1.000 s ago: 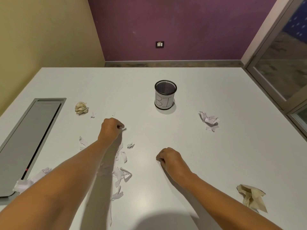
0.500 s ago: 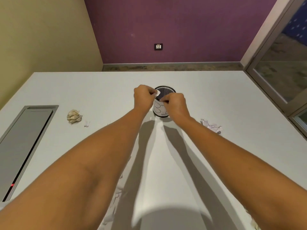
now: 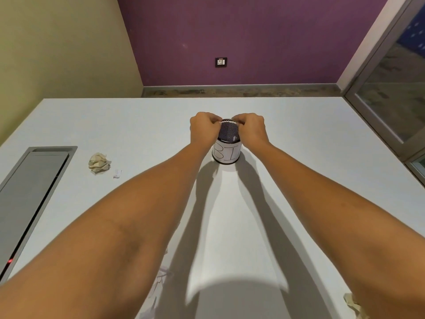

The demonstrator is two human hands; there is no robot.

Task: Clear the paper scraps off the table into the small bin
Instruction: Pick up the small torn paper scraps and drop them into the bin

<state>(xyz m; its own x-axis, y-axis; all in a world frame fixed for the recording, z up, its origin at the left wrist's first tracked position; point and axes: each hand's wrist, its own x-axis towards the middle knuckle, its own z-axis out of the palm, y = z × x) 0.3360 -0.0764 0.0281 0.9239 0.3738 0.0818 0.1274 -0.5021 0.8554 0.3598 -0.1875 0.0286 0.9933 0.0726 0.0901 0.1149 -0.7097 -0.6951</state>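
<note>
Upright near the middle of the white table [image 3: 322,180]: a small black mesh bin [image 3: 226,155], wrapped in a white paper label with hand-drawn letters. Both arms stretched forward side by side, ending over its mouth. Left hand [image 3: 203,131] at the left rim, right hand [image 3: 251,130] at the right rim, knuckles up, fingers of both curled inward and nearly meeting above the far edge of the opening. Cannot tell whether either hand pinches a piece of paper or holds nothing, with the fingertips turned away and hidden. Left of the bin and well apart from it, a crumpled beige paper ball [image 3: 99,163], with a tiny white scrap [image 3: 117,173] just beside it on the right. Near the bottom edge, partly under the left forearm, a scatter of white torn strips [image 3: 161,279]. At the lower right corner, beside the right forearm, part of a crumpled beige sheet [image 3: 353,305]. Set into the table on the far left, a long grey panel [image 3: 34,187] with a small red light [image 3: 9,261] near its close end. Beyond the table, a purple wall [image 3: 253,31] with a socket [image 3: 221,62].
</note>
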